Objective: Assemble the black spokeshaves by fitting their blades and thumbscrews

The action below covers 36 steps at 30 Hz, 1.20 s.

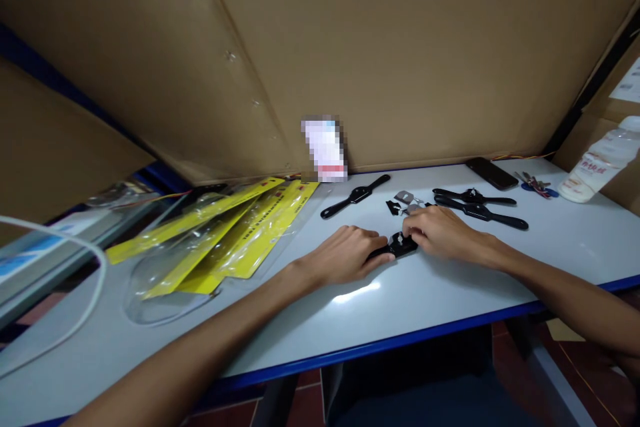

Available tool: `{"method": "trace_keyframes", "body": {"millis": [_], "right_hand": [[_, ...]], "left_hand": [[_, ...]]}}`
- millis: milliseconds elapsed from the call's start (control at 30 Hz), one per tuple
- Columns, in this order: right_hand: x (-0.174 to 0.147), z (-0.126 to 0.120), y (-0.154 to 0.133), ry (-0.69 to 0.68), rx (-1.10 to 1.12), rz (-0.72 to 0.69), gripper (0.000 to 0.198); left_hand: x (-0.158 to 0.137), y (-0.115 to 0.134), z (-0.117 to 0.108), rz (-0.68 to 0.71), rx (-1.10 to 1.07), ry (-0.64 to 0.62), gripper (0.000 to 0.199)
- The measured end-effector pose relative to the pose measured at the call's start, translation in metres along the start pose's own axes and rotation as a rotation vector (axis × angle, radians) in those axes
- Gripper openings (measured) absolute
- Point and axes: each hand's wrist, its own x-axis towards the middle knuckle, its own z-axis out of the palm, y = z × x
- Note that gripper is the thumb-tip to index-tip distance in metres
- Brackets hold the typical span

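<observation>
A black spokeshave (403, 248) lies low over the white tabletop in front of me. My left hand (354, 253) is closed round its left handle, thumb along the near side. My right hand (434, 232) is at the spokeshave's right part, fingers bent and pressed together near the small metal screw in its middle; whether they pinch a small part is hidden. Just behind, loose metal blades (407, 198) and a black cap piece (393, 207) lie together. Another spokeshave body (358, 195) rests behind my left hand, and two more spokeshaves (483, 212) lie to the right.
Yellow cards in clear plastic packaging (240, 240) spread over the left of the table (450, 307). A lit phone (326, 149) leans on the cardboard wall (400, 47). A dark phone (491, 173), keys (537, 184) and a bottle (597, 161) stand or lie at right. A white cable (103, 280) curves at left.
</observation>
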Motion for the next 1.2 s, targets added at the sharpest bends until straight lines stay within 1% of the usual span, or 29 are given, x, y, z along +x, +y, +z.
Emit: {"method": "trace_keyframes", "body": {"millis": [67, 167, 233, 300, 333, 467, 500, 633, 767, 867, 933, 1000, 1033, 1100, 1133, 1200], "right_hand": [[-0.001, -0.001, -0.003, 0.004, -0.004, -0.021, 0.032], [-0.003, -0.004, -0.009, -0.065, 0.042, -0.099, 0.035], [-0.003, -0.005, -0.010, -0.065, 0.022, -0.070, 0.031], [-0.003, -0.005, -0.010, -0.023, -0.030, -0.011, 0.029], [-0.003, -0.004, -0.009, -0.009, -0.043, -0.004, 0.029], [-0.003, -0.002, -0.008, -0.041, 0.029, -0.104, 0.035], [-0.003, -0.001, -0.008, -0.044, 0.035, -0.104, 0.034], [-0.004, -0.002, -0.010, 0.010, -0.025, -0.016, 0.029], [-0.004, -0.003, -0.015, -0.004, -0.045, -0.045, 0.029], [-0.004, -0.001, -0.016, 0.002, -0.067, -0.008, 0.021], [-0.002, 0.001, -0.015, 0.021, -0.058, 0.025, 0.018], [-0.002, 0.003, -0.015, 0.020, -0.020, 0.002, 0.014], [-0.002, 0.004, -0.015, 0.019, 0.005, -0.032, 0.017], [-0.003, 0.005, -0.016, 0.041, 0.051, -0.093, 0.030], [-0.003, 0.005, -0.016, 0.068, 0.060, -0.096, 0.032], [-0.004, 0.005, -0.017, 0.113, 0.042, -0.052, 0.028]], "left_hand": [[0.000, 0.000, 0.000, 0.003, -0.007, -0.002, 0.050], [0.000, 0.000, 0.000, 0.006, -0.019, -0.002, 0.049], [0.000, 0.000, 0.000, 0.004, -0.021, -0.005, 0.050], [0.000, 0.000, 0.000, 0.006, -0.023, -0.007, 0.051], [0.000, -0.001, 0.000, 0.007, -0.027, -0.005, 0.052], [-0.001, -0.002, 0.002, 0.012, -0.047, 0.015, 0.052], [-0.001, -0.002, 0.002, 0.012, -0.047, 0.018, 0.053], [0.000, -0.001, 0.001, 0.016, -0.035, 0.018, 0.055], [-0.001, 0.000, 0.000, 0.005, -0.018, 0.003, 0.052], [-0.001, 0.000, 0.000, 0.002, -0.015, 0.001, 0.049], [-0.001, 0.000, 0.000, 0.001, -0.019, 0.005, 0.050], [0.000, -0.001, 0.000, -0.001, -0.025, 0.009, 0.050], [0.000, -0.001, 0.000, -0.001, -0.029, 0.011, 0.050], [0.000, -0.001, 0.001, 0.004, -0.037, 0.017, 0.050], [0.000, -0.001, 0.001, 0.006, -0.039, 0.020, 0.051], [0.000, -0.001, 0.001, 0.008, -0.032, 0.020, 0.053]]}}
